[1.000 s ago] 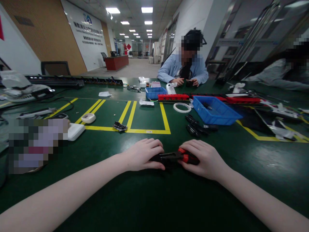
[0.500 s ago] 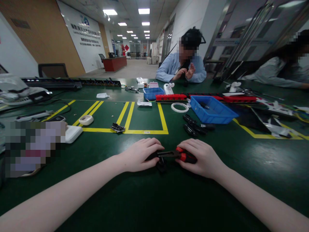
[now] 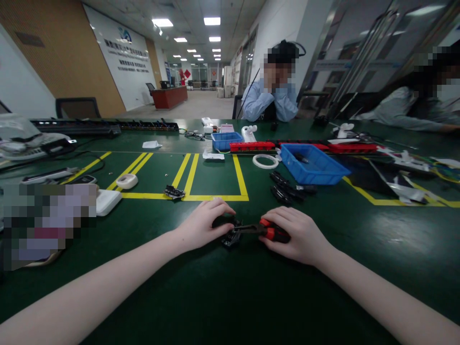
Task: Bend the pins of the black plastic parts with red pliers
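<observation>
In my right hand (image 3: 291, 234) is a pair of needle-nose pliers (image 3: 266, 230) with red and black handles, its jaws pointing left. The jaw tips reach a small black part (image 3: 233, 235) low over the green table. My left hand (image 3: 208, 221) is closed around the left side of this black part, thumb below and fingers above. Whether the jaws grip the part or only touch it, I cannot tell. Beyond my right hand lie several similar black pieces (image 3: 287, 187) in a loose heap.
A blue bin (image 3: 316, 175) stands behind the heap, and a smaller blue bin (image 3: 227, 141) farther back. White tape roll (image 3: 265, 162), cream tape roll (image 3: 127, 181) and black scraps (image 3: 174, 192) lie around. A phone (image 3: 53, 225) is at left. Across the table sits a person (image 3: 273, 98).
My left fingers have loosened slightly and more of the black part shows. The pliers have shifted slightly left. The person opposite has raised both hands to the face.
</observation>
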Demonstrator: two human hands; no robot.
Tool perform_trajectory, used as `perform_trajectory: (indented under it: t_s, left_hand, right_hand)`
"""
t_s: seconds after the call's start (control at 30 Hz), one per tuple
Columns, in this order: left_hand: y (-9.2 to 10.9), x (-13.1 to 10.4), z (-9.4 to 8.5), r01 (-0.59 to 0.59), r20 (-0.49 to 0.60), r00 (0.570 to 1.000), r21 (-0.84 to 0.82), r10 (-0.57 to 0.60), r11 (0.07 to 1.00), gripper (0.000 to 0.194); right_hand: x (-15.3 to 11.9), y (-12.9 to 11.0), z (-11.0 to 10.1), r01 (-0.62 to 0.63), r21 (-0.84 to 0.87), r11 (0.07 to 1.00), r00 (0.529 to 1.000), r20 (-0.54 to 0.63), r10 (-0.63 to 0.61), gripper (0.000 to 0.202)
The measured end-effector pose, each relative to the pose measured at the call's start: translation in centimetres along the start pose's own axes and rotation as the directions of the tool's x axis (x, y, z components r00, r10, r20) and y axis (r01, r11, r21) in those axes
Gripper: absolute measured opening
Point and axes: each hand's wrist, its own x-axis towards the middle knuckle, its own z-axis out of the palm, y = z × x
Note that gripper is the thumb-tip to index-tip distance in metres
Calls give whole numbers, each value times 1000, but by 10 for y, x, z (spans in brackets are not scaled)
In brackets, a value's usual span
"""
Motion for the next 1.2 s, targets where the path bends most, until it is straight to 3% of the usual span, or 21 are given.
perform_trajectory:
  t_s: [0.17,0.4,0.6,0.83,1.0,1.2]
  left_hand:
    - [7,-1,-3,17,10,1000,79,-18,997,24]
    - [12,-3,1,-74,72,996,209,60,975,56]
    - [7,-2,2,-85,101,992,158,69,984,40]
    - [4,-1,1,-31,56,998,140,24,990,54]
    - [5,0,-1,-30,62,998,111,23,993,31]
    - [4,1,0,-47,71,997,75,42,996,27]
  right_hand:
    - [0,1,0,-23,-12,1000,1000,-11,23,26]
    - [3,-3,-3,-64,-44,997,998,-16,64,24]
    - [3,-2,-3,-88,-74,993,996,-8,88,24]
    - [3,0,-3,-116,-82,990,993,-5,116,24]
    - [4,-1,-4,-117,-75,990,993,13,119,23]
    - [4,-1,-2,-118,-83,990,993,20,120,24]
